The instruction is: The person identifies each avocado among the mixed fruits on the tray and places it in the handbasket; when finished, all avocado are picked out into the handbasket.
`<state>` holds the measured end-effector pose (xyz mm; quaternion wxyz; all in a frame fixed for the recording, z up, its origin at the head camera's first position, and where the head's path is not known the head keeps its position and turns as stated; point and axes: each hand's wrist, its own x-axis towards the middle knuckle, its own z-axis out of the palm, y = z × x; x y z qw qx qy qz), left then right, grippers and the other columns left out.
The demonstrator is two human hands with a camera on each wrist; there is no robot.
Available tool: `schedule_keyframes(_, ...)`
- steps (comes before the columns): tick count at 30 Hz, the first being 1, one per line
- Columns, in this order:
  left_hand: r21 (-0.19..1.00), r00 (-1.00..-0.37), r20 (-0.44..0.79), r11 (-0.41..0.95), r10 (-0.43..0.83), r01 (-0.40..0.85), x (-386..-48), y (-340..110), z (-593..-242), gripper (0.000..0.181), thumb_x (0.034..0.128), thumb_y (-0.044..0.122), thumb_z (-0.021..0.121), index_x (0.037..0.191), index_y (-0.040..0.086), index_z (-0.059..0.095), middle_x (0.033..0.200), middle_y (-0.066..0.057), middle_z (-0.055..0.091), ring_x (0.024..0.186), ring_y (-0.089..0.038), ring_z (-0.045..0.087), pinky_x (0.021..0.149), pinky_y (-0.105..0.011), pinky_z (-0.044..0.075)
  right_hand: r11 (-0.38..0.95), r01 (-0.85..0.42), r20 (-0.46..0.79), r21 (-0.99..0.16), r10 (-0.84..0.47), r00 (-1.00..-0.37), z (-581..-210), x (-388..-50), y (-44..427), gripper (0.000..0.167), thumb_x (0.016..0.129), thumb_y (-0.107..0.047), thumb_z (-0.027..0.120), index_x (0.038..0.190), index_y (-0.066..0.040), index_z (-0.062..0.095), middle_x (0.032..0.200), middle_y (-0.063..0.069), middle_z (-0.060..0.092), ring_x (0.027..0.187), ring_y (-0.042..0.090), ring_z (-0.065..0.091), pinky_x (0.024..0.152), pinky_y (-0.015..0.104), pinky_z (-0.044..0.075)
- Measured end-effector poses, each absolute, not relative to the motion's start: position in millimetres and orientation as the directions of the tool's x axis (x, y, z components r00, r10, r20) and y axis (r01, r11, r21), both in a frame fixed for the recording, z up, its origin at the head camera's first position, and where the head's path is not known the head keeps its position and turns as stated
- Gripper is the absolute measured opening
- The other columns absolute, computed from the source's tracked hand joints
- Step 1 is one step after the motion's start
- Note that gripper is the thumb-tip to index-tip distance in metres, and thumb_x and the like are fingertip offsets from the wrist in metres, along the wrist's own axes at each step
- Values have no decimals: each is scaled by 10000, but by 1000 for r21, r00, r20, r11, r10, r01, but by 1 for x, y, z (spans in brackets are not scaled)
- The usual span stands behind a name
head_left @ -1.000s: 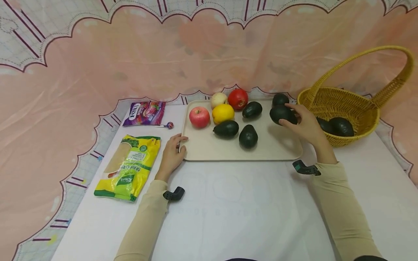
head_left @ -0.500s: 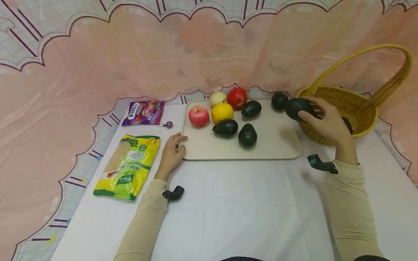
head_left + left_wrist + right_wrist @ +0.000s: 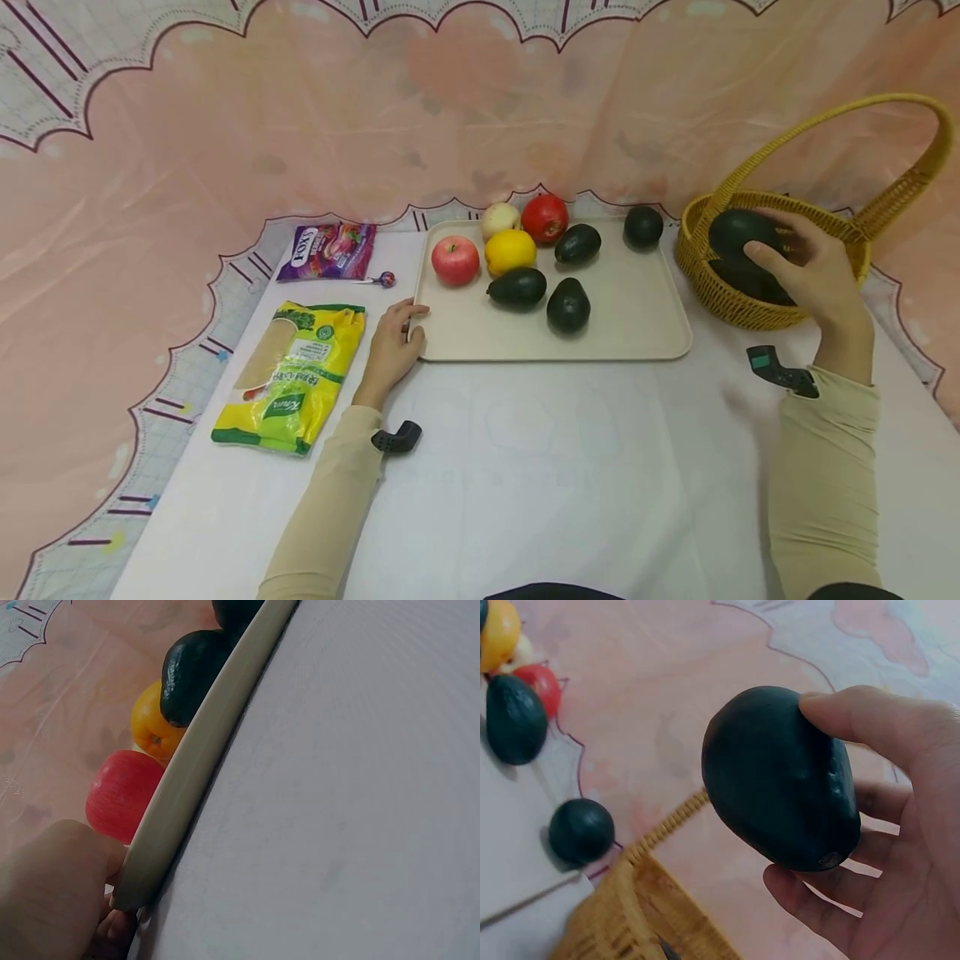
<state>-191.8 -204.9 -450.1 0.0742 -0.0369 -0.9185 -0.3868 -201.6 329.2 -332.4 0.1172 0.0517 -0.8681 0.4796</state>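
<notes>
Peach patterned cloth (image 3: 300,125) backs our white table (image 3: 562,467). A second ago our right hand (image 3: 821,262) held its avocado (image 3: 738,235) over the tray (image 3: 630,329); now we hold it above the basket (image 3: 699,271), between thumb and fingers. Our left hand (image 3: 392,346) stays at the tray's left edge; whether it grips, we cannot tell. Dark fruit (image 3: 756,284) inside the basket is partly hidden, its number unclear.
</notes>
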Motion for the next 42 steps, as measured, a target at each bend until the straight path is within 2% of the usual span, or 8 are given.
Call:
schedule_keyframes(7,697,-988,157,708,5,114,-192,-208,-449,337,887,89,494,1205,106,604,1443,-122,426,1252,-313,445,987,-460,452,447,-170,231,-878,85,-969,-338,-202,344,503,878,-145,635,1358,-235,517,1131,-188,541,970,-40,521,729,18,422)
schedule_keyframes(15,695,-985,172,709,-2,120,-192,-210,-449,336,882,82,502,1200,102,609,1436,-126,435,1255,-316,448,985,-459,451,402,-23,99,-915,167,-981,-348,-210,352,503,886,-234,633,1365,-300,494,1183,-188,512,1042,-18,475,717,17,396)
schedule_keyframes(21,700,-986,167,705,-5,115,-192,-209,-449,343,888,87,500,1213,106,605,1440,-122,431,1261,-314,443,990,-461,450,239,-17,73,-971,226,-971,-353,-217,352,488,850,-213,679,1318,-255,547,1109,-195,553,913,-56,535,677,36,434)
schedule_keyframes(26,708,-988,152,697,9,115,-191,-205,-450,361,889,89,493,1234,106,598,1444,-121,429,1265,-312,441,992,-457,449,300,61,22,-952,267,-964,-354,-224,353,517,855,-301,667,1347,-298,507,1137,-222,534,963,-50,488,754,57,401)
schedule_keyframes(30,710,-989,148,696,0,106,-190,-204,-450,362,890,87,491,1235,110,597,1443,-115,431,1254,-307,446,985,-455,453,432,162,-44,-887,271,-962,-351,-234,354,603,858,-459,607,1414,-380,387,1401,-163,425,1253,97,398,1076,241,330)
schedule_keyframes(32,709,-989,145,698,-4,102,-190,-204,-449,360,891,90,494,1236,114,596,1444,-109,430,1252,-304,446,986,-452,454,465,190,-66,-865,269,-961,-349,-240,353,641,852,-501,589,1434,-392,343,1488,-149,342,1358,142,302,1159,379,246)
schedule_keyframes(39,709,-990,143,699,-6,98,-191,-205,-449,356,894,96,497,1235,122,597,1444,-98,430,1228,-299,456,984,-451,453,543,198,-102,-816,202,-974,-344,-261,348,831,859,-547,534,1521,-249,130,1579,111,155,1406,340,236,1142,507,241)
schedule_keyframes(42,707,-991,134,701,0,96,-191,-205,-449,366,897,100,497,1251,119,589,1447,-98,428,1229,-299,457,982,-453,451,570,206,-134,-795,166,-977,-346,-269,346,873,860,-570,508,1527,-178,105,1587,141,109,1394,400,235,1129,548,239)
